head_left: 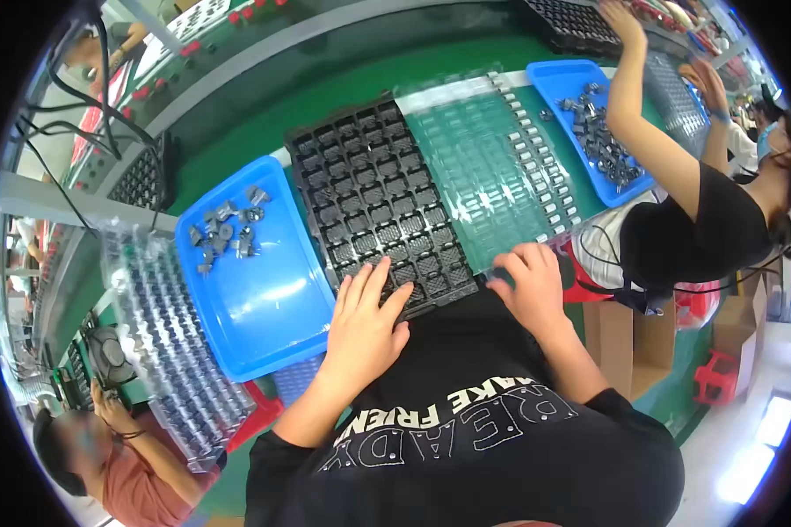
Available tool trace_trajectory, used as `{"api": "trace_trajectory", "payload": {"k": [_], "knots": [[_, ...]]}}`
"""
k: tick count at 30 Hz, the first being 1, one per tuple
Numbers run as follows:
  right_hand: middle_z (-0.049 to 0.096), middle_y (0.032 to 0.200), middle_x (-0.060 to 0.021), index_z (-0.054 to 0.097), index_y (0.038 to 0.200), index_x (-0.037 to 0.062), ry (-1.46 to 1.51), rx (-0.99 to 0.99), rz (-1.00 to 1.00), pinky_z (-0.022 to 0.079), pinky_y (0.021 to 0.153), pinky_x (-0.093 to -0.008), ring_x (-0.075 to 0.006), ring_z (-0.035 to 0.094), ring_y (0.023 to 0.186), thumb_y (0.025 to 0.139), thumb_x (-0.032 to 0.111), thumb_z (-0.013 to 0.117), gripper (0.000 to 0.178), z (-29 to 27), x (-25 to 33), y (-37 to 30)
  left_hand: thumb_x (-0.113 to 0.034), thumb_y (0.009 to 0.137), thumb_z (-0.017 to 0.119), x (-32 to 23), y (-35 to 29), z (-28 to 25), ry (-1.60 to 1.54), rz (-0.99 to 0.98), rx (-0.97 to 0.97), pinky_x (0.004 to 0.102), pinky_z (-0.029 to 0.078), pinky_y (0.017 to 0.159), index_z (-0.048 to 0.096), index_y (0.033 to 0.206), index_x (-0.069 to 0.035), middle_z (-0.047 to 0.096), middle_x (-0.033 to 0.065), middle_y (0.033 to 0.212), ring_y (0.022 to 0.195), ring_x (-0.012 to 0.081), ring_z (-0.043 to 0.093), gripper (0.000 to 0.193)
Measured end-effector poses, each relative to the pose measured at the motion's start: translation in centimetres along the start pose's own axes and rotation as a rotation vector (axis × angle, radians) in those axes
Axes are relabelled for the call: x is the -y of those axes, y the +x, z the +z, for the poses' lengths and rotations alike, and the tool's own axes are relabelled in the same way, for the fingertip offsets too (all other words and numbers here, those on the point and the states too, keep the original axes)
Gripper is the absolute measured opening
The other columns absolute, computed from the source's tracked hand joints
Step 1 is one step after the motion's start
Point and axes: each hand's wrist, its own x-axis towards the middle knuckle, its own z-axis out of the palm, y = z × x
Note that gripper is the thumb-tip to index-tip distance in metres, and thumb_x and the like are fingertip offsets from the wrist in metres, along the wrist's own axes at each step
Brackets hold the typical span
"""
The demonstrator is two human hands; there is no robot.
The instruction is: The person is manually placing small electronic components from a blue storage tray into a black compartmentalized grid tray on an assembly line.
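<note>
A black moulded tray with rows of pockets lies in front of me; its pockets appear to hold no parts. My left hand rests on its near left corner, fingers stretched out and apart. At the tray's near right corner, my right hand has its fingers curled in toward the thumb; whatever is between them is hidden. Left of the black tray stands a blue bin with several small grey and black parts at its far end. A clear plastic blister tray lies on the right, small metallic parts along its right side.
Another blue bin full of small parts stands at the right, beside a co-worker in black with raised arms. Filled clear trays lie at the left, near another person. Cardboard boxes and a red stool are on the right.
</note>
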Motion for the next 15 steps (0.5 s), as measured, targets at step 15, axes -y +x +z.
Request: {"api": "trace_trajectory", "payload": {"k": [15], "knots": [[0.059, 0.1, -0.0097, 0.069, 0.099, 0.0095, 0.171, 0.113, -0.236, 0.042, 0.111, -0.0558, -0.0343, 0.06, 0.103, 0.072, 0.003, 0.079, 0.03, -0.4, -1.5, 1.6, -0.006, 0.079, 0.071, -1.5, -0.6, 0.7, -0.01, 0.009, -0.104, 0.055, 0.038, 0.117, 0.07, 0.121, -0.011, 0.052, 0.0182, 0.149, 0.14, 0.0392, 0.048, 0.042]]}}
